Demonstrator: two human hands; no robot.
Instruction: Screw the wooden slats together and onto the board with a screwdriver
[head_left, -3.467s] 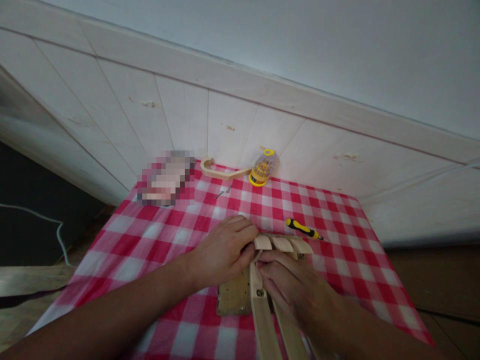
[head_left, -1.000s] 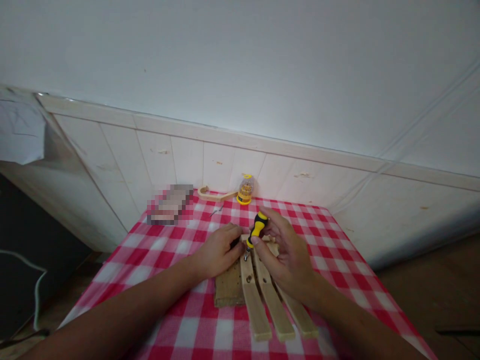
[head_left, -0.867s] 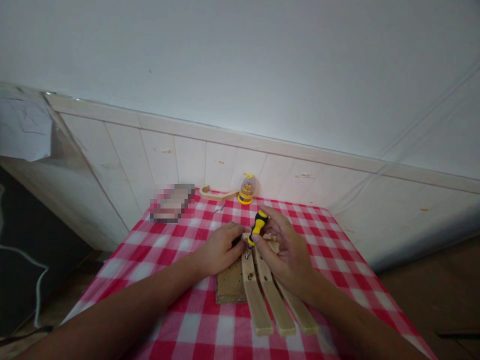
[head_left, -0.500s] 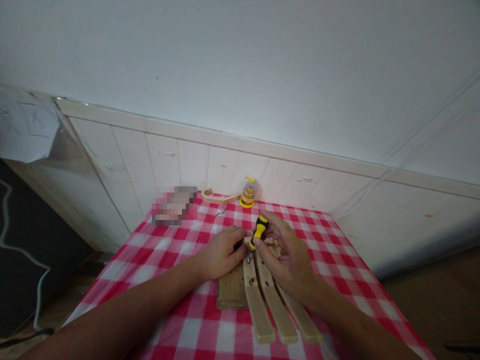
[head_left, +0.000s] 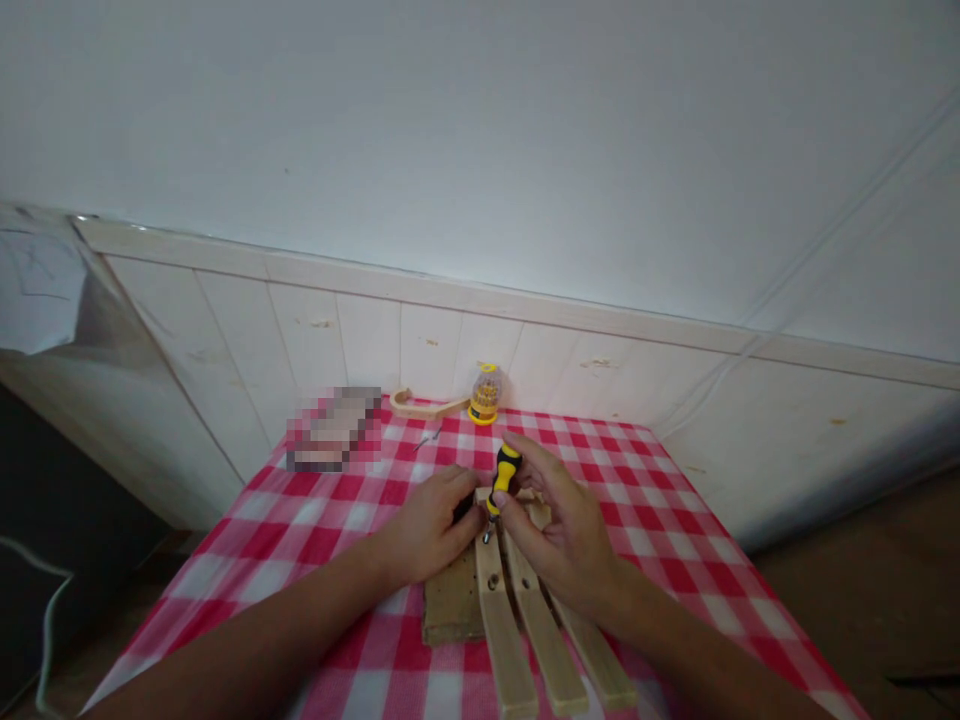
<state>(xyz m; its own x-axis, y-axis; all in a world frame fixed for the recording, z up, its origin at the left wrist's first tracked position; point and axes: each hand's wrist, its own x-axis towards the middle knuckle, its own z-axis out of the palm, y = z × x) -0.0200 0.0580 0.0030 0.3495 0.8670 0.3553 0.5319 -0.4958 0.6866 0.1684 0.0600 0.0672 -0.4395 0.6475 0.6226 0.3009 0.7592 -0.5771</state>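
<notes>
A stubby yellow-and-black screwdriver (head_left: 507, 466) is held in my right hand (head_left: 574, 530), its fingers closed round the handle. It leans, with its metal tip over the leftmost pale wooden strip (head_left: 501, 630), above a dark hole. My left hand (head_left: 431, 525) is curled over the far part of a brown wooden board (head_left: 450, 605), its thumb against that strip. A dark patch shows between thumb and forefinger; I cannot make out what it is. A second wooden strip (head_left: 546, 640) and a third wooden strip (head_left: 600, 655) fan out beside the first, partly under my right hand.
Toward the wall stand a clear-topped yellow bit container (head_left: 486, 395) and a hooked wooden piece (head_left: 424, 409). Small thin metal pieces (head_left: 427, 440) lie in front. A pixelated flat object (head_left: 334, 428) is at the back left. A red-and-white checked cloth (head_left: 360, 610) covers the table.
The view has shifted, so everything sits slightly lower and further left. My right hand still holds the screwdriver over the left strip, and my left hand stays on the board.
</notes>
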